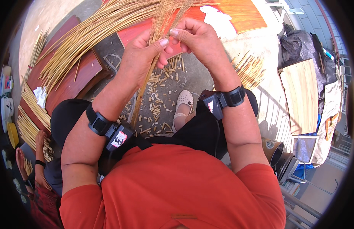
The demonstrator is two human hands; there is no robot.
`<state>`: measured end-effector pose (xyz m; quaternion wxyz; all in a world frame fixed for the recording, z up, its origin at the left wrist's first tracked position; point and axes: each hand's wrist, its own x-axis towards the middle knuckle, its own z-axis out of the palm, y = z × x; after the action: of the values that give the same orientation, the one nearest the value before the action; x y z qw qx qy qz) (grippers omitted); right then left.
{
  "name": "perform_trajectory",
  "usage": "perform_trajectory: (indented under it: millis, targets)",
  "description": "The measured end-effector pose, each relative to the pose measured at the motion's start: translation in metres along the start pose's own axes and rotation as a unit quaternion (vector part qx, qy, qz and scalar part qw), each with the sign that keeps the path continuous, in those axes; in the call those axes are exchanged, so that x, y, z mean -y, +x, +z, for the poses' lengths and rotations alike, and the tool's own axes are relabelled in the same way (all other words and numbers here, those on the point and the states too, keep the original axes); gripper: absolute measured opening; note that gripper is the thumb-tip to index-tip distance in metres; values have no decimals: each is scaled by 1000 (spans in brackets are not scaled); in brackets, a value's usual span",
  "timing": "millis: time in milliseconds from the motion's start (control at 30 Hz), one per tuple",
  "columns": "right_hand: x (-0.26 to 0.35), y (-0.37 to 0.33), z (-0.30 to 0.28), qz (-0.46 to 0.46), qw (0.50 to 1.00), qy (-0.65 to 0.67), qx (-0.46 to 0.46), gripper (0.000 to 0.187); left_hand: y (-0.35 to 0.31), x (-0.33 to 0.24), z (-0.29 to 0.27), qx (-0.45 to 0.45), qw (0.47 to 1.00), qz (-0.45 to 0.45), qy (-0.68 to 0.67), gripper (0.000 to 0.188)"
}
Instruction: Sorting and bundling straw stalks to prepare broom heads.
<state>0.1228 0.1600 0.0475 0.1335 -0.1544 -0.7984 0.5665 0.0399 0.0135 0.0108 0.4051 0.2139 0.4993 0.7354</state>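
My left hand [140, 55] is closed round a few thin broom straw stalks [143, 86], whose stems slant down between my knees. Their feathery tops [161, 21] fan out above my fingers. Close beside it, my right hand [198, 40] pinches a thin strand of the same straw between thumb and forefinger. Beyond my hands, a large heap of long golden straw stalks [83, 40] lies across reddish-brown boards [79, 78].
Short cut stem pieces [156, 103] litter the ground around my shoe [184, 101]. A bundle of straw [250, 70] lies at right, near a wooden board [299, 95]. A white bag [219, 21] rests on an orange-red board. At lower left, another person's hands [40, 141] are beside more stalks.
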Motion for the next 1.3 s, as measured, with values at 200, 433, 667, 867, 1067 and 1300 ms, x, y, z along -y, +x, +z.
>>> perform_trajectory:
  millis: [200,433,667,867,1067,1300]
  targets:
    - [3,-3,2,12,1000,0,-19,18,-2,-2,1,14,1000,-16,10,21]
    - [-4,1,0,32,995,86,-30,11,4,-2,-1,-109,993,12,49,22]
    - [1,-4,6,80,996,35,24,15,2,-6,4,-16,989,-67,133,23]
    - [-7,-1,7,37,995,-94,-9,16,3,-5,3,-27,989,-67,131,17]
    - [-7,-2,4,49,996,-78,10,14,4,-1,2,-26,991,-76,103,18]
    - [0,-3,4,52,997,-48,13,13,4,-1,-2,-15,994,-80,73,17]
